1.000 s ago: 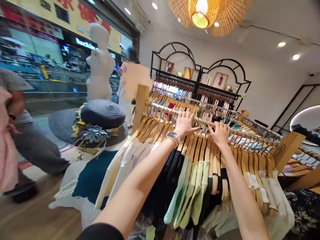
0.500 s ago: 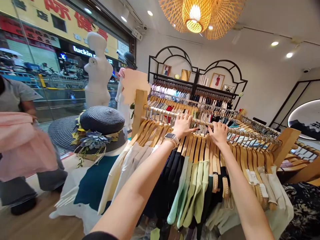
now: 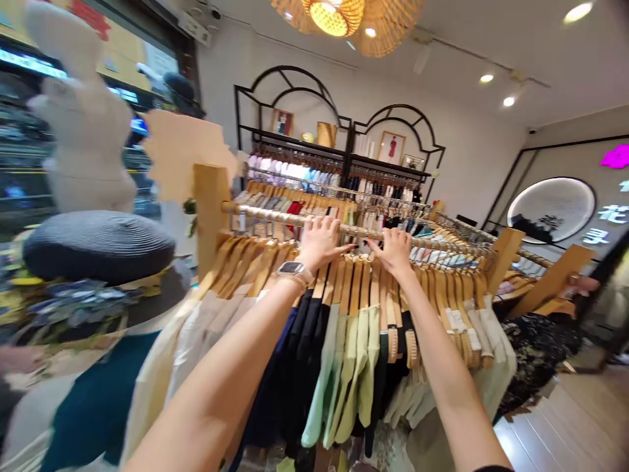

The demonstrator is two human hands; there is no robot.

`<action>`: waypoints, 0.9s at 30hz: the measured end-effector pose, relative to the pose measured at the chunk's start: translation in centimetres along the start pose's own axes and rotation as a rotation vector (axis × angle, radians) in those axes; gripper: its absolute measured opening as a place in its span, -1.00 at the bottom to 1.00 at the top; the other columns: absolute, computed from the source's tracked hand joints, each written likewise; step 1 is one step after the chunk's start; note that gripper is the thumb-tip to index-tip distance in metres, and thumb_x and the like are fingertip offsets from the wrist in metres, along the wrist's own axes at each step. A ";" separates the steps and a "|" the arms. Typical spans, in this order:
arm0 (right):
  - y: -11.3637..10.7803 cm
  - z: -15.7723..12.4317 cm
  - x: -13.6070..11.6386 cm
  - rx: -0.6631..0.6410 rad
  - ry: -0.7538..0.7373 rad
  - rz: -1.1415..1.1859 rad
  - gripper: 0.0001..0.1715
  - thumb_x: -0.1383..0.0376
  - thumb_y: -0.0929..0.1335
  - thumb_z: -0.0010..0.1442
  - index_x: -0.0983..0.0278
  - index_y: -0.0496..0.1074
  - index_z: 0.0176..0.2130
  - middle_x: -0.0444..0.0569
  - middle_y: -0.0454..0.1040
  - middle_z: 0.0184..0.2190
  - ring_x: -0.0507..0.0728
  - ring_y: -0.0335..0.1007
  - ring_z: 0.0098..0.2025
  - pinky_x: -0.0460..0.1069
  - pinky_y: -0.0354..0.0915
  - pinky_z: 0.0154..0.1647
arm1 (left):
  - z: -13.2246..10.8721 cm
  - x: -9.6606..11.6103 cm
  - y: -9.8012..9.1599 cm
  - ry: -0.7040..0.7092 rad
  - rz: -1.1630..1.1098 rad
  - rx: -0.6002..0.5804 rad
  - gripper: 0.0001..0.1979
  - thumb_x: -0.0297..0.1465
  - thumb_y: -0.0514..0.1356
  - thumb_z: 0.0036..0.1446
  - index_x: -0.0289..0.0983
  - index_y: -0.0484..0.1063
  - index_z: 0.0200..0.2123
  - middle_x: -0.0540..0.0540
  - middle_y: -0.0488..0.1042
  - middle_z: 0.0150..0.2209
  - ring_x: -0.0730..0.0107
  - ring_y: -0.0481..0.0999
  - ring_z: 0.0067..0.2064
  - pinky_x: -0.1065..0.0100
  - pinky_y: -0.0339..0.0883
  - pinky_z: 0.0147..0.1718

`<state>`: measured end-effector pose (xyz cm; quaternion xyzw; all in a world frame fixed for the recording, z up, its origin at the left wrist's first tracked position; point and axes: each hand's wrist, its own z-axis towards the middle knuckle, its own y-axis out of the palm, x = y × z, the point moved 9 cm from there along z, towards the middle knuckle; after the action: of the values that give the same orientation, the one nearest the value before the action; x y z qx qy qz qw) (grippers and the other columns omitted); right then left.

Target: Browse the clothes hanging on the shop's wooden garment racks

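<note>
Both open, a left hand [image 3: 320, 244] rests on a long brass clothes rail [image 3: 265, 214] — the right hand [image 3: 393, 250] spread just beside it, over pale wooden hangers [image 3: 354, 288] — a blurred dark woven hat [image 3: 98, 246] near at left.

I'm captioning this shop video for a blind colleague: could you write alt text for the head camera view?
Two bare arms reach forward, the left hand and right hand resting at a gold-toned metal rail above pale wooden hangers carrying green, black and cream garments. A white mannequin torso and wide black woven hat stand at left.
</note>
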<state>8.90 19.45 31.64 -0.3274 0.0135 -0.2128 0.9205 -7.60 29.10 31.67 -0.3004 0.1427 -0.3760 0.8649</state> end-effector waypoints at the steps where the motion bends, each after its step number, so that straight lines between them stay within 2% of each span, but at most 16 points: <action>1: 0.1 0.0 -0.1 -0.010 -0.008 0.000 -0.11 -0.26 0.00 0.35 0.32 0.39 0.13 0.24 0.46 0.04 0.35 0.27 0.04 0.21 0.09 0.14 | 0.1 -0.2 0.1 -0.009 0.006 -0.004 -0.24 0.24 -0.06 0.19 -0.21 0.33 0.15 -0.31 0.40 0.12 -0.17 0.27 0.21 -0.10 -0.07 0.30; 7: 0.1 0.1 0.0 -0.028 0.024 0.026 -0.04 -0.31 0.00 0.32 0.35 0.36 0.18 0.25 0.43 0.07 0.37 0.25 0.08 0.24 0.07 0.19 | 0.2 -0.2 0.2 0.015 -0.003 -0.017 -0.21 0.27 -0.08 0.17 -0.23 0.33 0.15 -0.32 0.39 0.12 -0.18 0.28 0.20 -0.10 -0.09 0.30; 12: 0.6 0.2 0.0 -0.083 -0.005 0.088 -0.07 -0.28 0.03 0.33 0.35 0.33 0.20 0.26 0.41 0.10 0.40 0.24 0.10 0.28 0.07 0.21 | 0.2 -0.4 0.5 0.004 -0.020 -0.062 -0.23 0.24 -0.10 0.20 -0.22 0.32 0.17 -0.32 0.37 0.16 -0.20 0.26 0.22 -0.12 -0.05 0.28; 27: 0.6 0.0 0.1 -0.023 -0.009 0.074 -0.11 -0.26 0.03 0.34 0.33 0.37 0.15 0.25 0.42 0.08 0.42 0.25 0.10 0.28 0.05 0.21 | 0.2 -0.5 0.9 0.012 -0.019 -0.081 -0.18 0.27 -0.09 0.17 -0.22 0.30 0.20 -0.32 0.36 0.15 -0.21 0.24 0.24 -0.16 -0.09 0.32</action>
<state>9.19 19.85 31.29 -0.3383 0.0238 -0.1769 0.9240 -7.34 30.06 31.31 -0.3344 0.1600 -0.3800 0.8475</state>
